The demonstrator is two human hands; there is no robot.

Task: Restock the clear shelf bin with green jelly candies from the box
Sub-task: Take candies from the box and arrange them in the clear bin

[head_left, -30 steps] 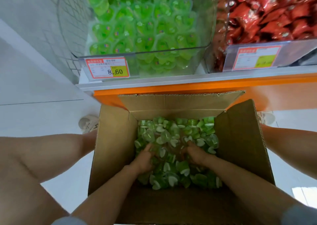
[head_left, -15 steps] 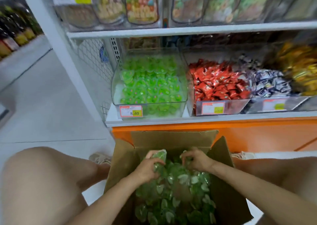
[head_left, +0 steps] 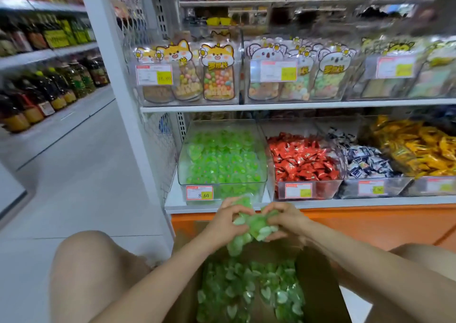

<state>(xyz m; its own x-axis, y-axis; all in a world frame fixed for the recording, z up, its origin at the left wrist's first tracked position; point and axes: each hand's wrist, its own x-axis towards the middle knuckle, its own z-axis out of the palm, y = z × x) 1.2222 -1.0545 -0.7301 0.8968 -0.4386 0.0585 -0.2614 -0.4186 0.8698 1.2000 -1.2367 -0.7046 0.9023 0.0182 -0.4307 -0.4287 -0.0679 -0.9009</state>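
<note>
The left hand [head_left: 228, 221] and right hand [head_left: 287, 220] curl their fingers round a heap of green jelly candies [head_left: 254, 226], cupped between them above the open cardboard box [head_left: 318, 280]. The box holds many more heart-shaped pieces. Just beyond the hands, the clear bin [head_left: 183, 167] stands on the shelf [head_left: 370, 200], well filled with green candies. Its orange-edged price tag [head_left: 199, 192] reads 8.60. A bin of red wrapped sweets [head_left: 303, 160] sits just to its right. The tags farther along are too blurred to read.
</note>
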